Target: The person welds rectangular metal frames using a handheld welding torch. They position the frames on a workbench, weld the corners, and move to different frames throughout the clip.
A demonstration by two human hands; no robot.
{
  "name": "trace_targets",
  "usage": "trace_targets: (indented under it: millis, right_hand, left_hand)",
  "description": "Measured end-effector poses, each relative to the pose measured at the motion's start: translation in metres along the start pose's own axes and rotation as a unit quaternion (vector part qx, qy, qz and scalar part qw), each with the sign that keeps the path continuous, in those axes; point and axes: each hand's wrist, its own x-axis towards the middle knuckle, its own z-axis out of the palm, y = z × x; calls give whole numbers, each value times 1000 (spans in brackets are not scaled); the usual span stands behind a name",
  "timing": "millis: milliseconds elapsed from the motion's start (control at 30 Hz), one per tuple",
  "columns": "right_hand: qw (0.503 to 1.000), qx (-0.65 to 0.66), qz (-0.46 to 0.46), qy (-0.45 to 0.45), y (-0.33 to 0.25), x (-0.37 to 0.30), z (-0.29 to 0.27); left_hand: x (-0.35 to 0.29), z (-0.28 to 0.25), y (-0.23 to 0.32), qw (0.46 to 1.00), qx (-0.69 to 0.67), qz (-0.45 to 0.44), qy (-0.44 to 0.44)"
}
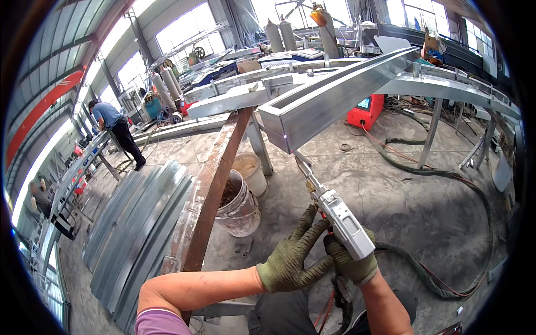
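Note:
My right hand (pixel 355 262), in a green glove, is closed around the rear grip of a white and silver handheld laser welding gun (pixel 347 223). My left hand (pixel 291 255), gloved in the same green, lies beside the gun with its fingers stretched out and apart. Two of its fingertips reach the gun's front part; whether they bear any weight I cannot tell. The gun's narrow nozzle points up to the lower corner of a long, shiny metal box section (pixel 312 120). A small violet-white spot glows on that corner edge, just above the nozzle tip.
A rusty beam (pixel 215 195) runs along my left, with two dirty buckets (pixel 239 209) beside it. Stacked metal profiles (pixel 139 234) lie further left. A red machine (pixel 365 111) stands behind the box section. Dark hoses (pixel 480 206) curve across the right floor. A person (pixel 114 125) stands far left.

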Motion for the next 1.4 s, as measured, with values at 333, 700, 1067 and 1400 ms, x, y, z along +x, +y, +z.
trace_targets:
  millis: [333, 700, 1067, 1400]
  right_hand:
    - [1000, 3, -4, -6, 5, 1, 1]
    - [1000, -1, -9, -8, 2, 4, 0]
    - [998, 41, 42, -23, 1, 0, 2]
    - [1000, 2, 20, -18, 8, -1, 6]
  left_hand:
    - [1, -2, 4, 1000, 1, -20, 3]
    - [-2, 0, -2, 1000, 25, 2, 16]
    - [-5, -2, -1, 999, 41, -8, 13]
    - [-2, 0, -1, 1000, 7, -3, 22]
